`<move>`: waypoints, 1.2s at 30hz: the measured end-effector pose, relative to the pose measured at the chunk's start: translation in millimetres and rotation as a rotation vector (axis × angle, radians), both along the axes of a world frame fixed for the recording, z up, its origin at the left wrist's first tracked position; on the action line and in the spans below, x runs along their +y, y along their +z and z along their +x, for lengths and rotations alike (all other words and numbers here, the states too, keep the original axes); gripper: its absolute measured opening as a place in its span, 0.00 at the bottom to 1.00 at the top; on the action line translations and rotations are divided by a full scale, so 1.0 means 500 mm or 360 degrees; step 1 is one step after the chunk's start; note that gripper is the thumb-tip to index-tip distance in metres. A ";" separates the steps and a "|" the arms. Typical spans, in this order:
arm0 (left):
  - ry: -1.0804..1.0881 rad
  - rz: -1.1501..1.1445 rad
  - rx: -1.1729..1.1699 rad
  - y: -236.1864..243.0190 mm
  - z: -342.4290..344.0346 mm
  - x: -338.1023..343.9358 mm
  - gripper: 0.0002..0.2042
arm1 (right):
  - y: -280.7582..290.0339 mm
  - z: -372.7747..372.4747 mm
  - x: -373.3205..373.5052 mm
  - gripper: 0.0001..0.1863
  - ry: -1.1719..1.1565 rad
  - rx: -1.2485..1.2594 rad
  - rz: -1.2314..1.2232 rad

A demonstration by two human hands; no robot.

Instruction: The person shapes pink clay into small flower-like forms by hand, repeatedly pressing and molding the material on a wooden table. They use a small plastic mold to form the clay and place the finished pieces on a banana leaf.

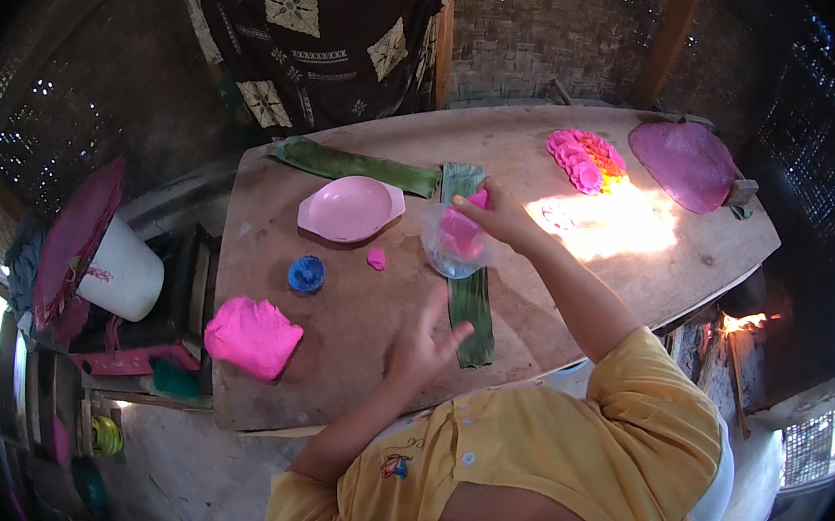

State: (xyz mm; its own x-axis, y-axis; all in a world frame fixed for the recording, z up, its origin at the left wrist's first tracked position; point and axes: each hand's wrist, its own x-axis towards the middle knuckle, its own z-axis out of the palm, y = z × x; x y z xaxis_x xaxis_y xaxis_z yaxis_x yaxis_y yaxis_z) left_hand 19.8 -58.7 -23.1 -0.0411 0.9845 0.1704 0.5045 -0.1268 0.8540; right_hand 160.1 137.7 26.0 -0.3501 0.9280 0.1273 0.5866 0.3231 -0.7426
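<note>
My right hand (499,214) is over the middle of the table, its fingers closed on a bright pink piece (476,199) that looks like dough. Right below it, more pink shows in a clear plastic wrap or bowl (445,262); I cannot tell which. This lies across a strip of green leaf (473,331). Nearer to me, my left hand (424,345) hovers just left of the leaf, fingers apart and holding nothing. A small pink lump (376,258) sits on the wood between a pale pink dish (350,210) and the clear plastic.
A big pink dough mass (254,338) lies at the table's (347,368) left, near a small blue cup (306,274). Another leaf (356,166) is behind the dish. Pink flower-shaped pieces (586,160) and a pink round sheet (685,166) are far right. A fire (744,322) burns beyond the right edge.
</note>
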 end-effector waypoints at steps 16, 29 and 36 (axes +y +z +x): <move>-0.0014 0.0889 0.0707 0.121 -0.005 0.103 0.48 | 0.089 0.085 -0.171 0.24 0.0389 0.0187 -0.0173; 0.0125 -0.0030 -0.1630 0.147 -0.077 0.117 0.19 | -0.023 0.003 -0.256 0.41 0.0732 0.0788 0.0244; 0.0165 -0.0223 -0.1784 0.132 -0.047 0.110 0.17 | -0.046 -0.033 -0.230 0.45 0.1076 0.0916 0.0236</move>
State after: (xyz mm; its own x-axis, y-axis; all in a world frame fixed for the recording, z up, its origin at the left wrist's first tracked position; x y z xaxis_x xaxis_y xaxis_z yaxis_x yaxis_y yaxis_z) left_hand -3.7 -3.5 43.2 -0.1836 0.9750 -0.1251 -0.5510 0.0033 0.8345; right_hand 143.8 22.8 3.1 -0.6604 0.5072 0.5537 -0.2136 0.5801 -0.7860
